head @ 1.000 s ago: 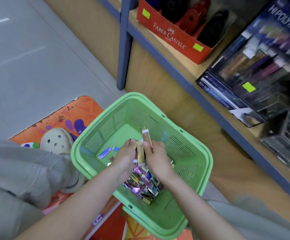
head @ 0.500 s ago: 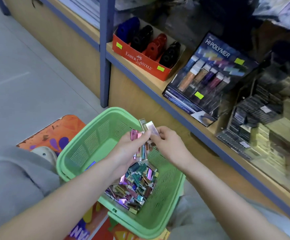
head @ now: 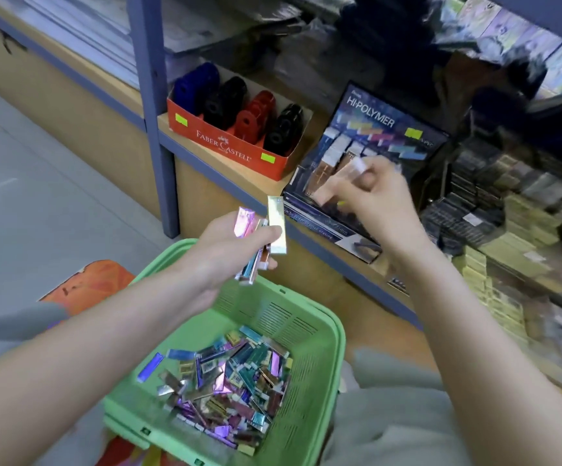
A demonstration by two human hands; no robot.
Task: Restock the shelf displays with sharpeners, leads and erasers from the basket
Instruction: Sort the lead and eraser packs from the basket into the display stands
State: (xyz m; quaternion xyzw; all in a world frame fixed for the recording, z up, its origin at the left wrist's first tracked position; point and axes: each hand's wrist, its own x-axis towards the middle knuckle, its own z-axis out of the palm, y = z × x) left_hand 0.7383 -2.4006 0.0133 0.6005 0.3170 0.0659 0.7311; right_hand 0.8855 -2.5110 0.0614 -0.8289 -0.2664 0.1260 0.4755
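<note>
A green plastic basket (head: 320, 344) sits below me with a heap of shiny lead packs (head: 232, 378) in it. My left hand (head: 232, 250) hovers above the basket's far rim and grips a small bunch of packs (head: 266, 230), gold, pink and teal. My right hand (head: 373, 200) is raised in front of the dark Hi-Polymer display box (head: 383, 129) on the shelf and pinches one clear-capped pack (head: 357, 166), blurred by motion.
A red Faber-Castell box (head: 226, 149) of blue, black and red sharpeners stands left of the display. Stacks of small boxes (head: 508, 210) fill the shelf to the right. A blue shelf post (head: 158, 129) rises at left. An orange mat (head: 88, 280) lies beside the basket.
Both hands rose out of the basket. My right hand took one pack away from the bunch and moved up right to the Hi-Polymer display. My view tilted up toward the shelf.
</note>
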